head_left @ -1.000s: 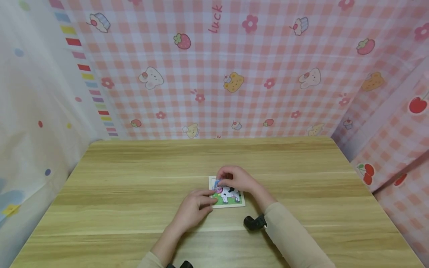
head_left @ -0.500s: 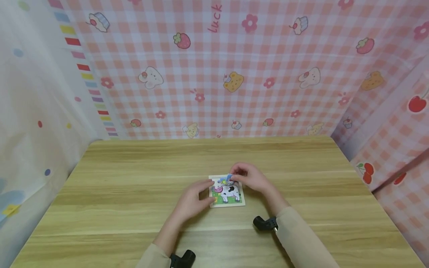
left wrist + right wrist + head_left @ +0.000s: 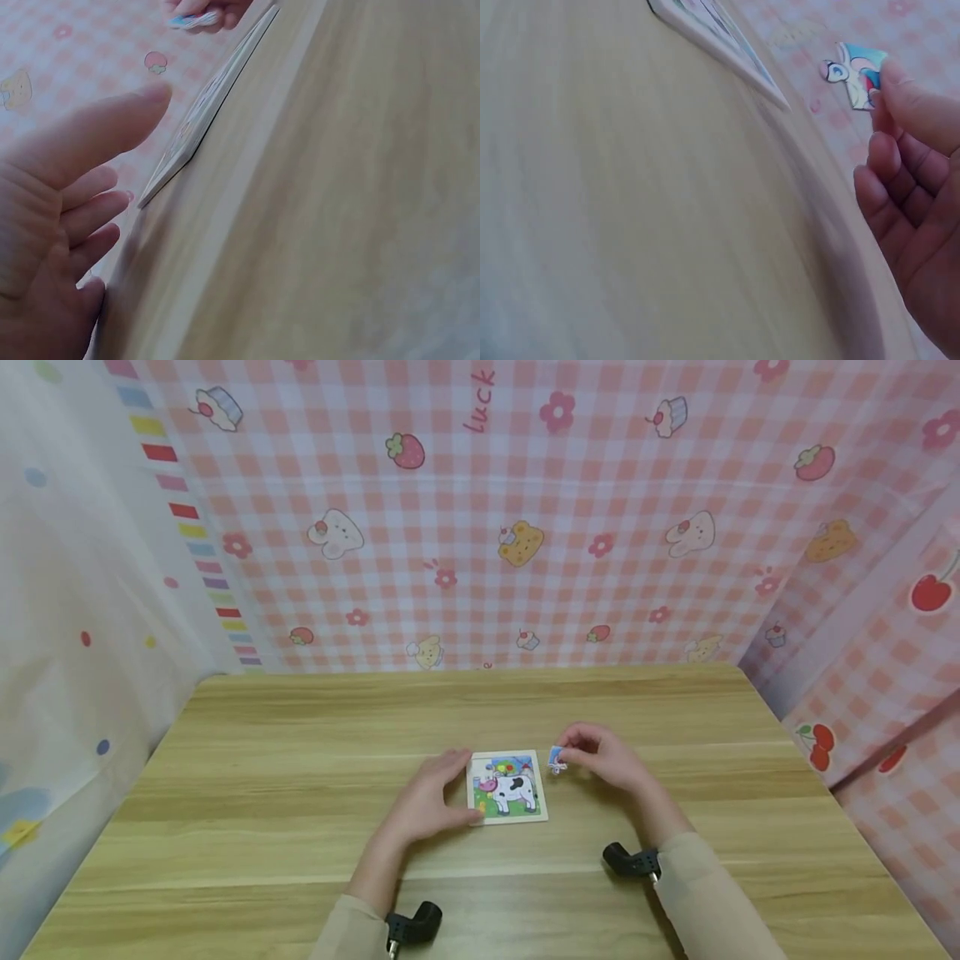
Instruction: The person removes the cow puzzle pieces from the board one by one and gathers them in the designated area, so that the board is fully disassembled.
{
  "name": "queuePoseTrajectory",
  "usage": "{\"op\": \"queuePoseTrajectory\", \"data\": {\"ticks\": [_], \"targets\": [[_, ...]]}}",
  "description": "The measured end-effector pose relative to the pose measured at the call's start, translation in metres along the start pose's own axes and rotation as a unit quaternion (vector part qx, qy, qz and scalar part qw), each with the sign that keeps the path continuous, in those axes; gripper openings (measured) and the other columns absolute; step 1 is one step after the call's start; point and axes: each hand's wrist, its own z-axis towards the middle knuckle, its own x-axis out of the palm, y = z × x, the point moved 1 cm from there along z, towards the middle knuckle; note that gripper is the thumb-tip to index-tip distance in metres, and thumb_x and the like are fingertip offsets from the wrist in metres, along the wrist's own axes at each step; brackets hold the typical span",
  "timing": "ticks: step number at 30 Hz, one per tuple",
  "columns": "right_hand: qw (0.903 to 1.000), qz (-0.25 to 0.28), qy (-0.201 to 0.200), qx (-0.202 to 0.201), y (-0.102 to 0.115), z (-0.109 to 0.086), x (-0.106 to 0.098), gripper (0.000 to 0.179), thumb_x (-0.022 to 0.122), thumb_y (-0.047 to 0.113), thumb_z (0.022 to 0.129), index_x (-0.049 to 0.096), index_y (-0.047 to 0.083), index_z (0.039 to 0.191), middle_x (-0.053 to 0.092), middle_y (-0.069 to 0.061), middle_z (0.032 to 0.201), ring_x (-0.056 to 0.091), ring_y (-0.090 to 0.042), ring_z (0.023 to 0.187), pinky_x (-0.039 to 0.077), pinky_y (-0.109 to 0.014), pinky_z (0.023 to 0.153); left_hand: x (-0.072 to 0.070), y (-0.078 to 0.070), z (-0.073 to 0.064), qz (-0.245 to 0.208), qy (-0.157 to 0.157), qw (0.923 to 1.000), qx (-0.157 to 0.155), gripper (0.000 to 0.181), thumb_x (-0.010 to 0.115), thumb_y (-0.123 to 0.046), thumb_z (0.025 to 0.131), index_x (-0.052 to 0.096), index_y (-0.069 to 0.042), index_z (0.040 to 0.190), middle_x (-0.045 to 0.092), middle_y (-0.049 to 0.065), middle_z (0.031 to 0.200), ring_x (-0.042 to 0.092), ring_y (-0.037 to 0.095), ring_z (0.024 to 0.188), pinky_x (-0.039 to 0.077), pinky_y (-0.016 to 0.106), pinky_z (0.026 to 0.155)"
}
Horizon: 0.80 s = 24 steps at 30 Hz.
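Head cam: R hand pinches puzzle pc, clear of board edge.

A rectangular worktop of light wood-grain finish is noted. Behind it, a pink-and-white checked cloth backdrop is hung, printed with strawberries, cupcakes, flowers and animal heads; the word "luck" is set sideways. Its left border is marked by a column of multicoloured bars. Red cherries are printed at right.
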Motion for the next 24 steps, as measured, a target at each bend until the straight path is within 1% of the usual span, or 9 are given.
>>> {"op": "queuePoseTrajectory", "data": {"ticks": [4,6,9,12,19,23,24], "targets": [[0.9995,-0.029,0.001,0.015,-0.007,-0.007,-0.015,0.008,0.069,0.005,0.092,0.067,0.001,0.098,0.064,-0.006,0.089,0.055,-0.015,0.079,0.045,-0.024,0.07,-0.002,0.002,-0.002,-0.004,0.01,0.9999,-0.005,0.096,0.087,-0.038,0.072,0.042,-0.003,0.149,0.039,0.012,0.155,0.026,0.029,0.146,0.018,0.047,0.119],[0.999,-0.038,0.002,0.024,-0.011,-0.01,-0.021,0.01,0.069,0.005,0.092,0.067,0.0,0.1,0.064,-0.007,0.089,0.055,-0.015,0.078,0.044,-0.024,0.067,-0.002,0.002,-0.002,-0.006,0.014,0.9999,-0.008,0.096,0.088,-0.039,0.072,0.042,-0.003,0.149,0.038,0.011,0.155,0.027,0.029,0.146,0.02,0.047,0.118],[0.9983,-0.046,0.0,0.034,-0.016,-0.013,-0.03,0.012,0.068,0.004,0.092,0.066,-0.001,0.103,0.063,-0.009,0.088,0.053,-0.015,0.076,0.043,-0.023,0.063,-0.002,0.003,-0.002,-0.01,0.016,0.9998,-0.01,0.096,0.088,-0.037,0.071,0.043,-0.004,0.149,0.038,0.011,0.155,0.029,0.029,0.145,0.021,0.046,0.118],[0.9982,-0.046,-0.002,0.039,-0.02,-0.015,-0.037,0.011,0.067,0.003,0.093,0.065,-0.002,0.103,0.063,-0.009,0.088,0.053,-0.014,0.076,0.043,-0.022,0.063,-0.001,0.003,-0.001,-0.016,0.018,0.9996,-0.016,0.096,0.089,-0.033,0.071,0.042,-0.006,0.15,0.039,0.011,0.155,0.032,0.03,0.144,0.024,0.045,0.117],[0.9977,-0.056,-0.005,0.038,-0.023,-0.015,-0.042,0.013,0.069,0.002,0.091,0.066,-0.002,0.102,0.063,-0.009,0.088,0.054,-0.015,0.078,0.045,-0.022,0.068,0.001,0.004,0.001,-0.04,0.014,0.9986,-0.031,0.094,0.09,-0.022,0.07,0.043,-0.006,0.15,0.042,0.013,0.152,0.036,0.035,0.14,0.027,0.05,0.116],[0.9958,-0.079,-0.008,0.045,-0.025,-0.014,-0.042,0.013,0.07,0.004,0.091,0.066,0.0,0.102,0.063,-0.007,0.087,0.054,-0.016,0.079,0.045,-0.023,0.069,0.001,0.004,0.001,-0.05,0.01,0.9981,-0.034,0.091,0.09,-0.019,0.07,0.045,-0.007,0.148,0.043,0.012,0.152,0.036,0.034,0.14,0.027,0.049,0.116],[0.9951,-0.087,-0.009,0.047,-0.019,-0.014,-0.041,0.012,0.07,0.003,0.091,0.066,-0.001,0.102,0.063,-0.007,0.088,0.054,-0.017,0.08,0.045,-0.023,0.069,0.001,0.004,0.001,-0.053,0.01,0.998,-0.034,0.09,0.09,-0.019,0.07,0.046,-0.007,0.148,0.044,0.012,0.151,0.036,0.034,0.14,0.026,0.049,0.116]]}}
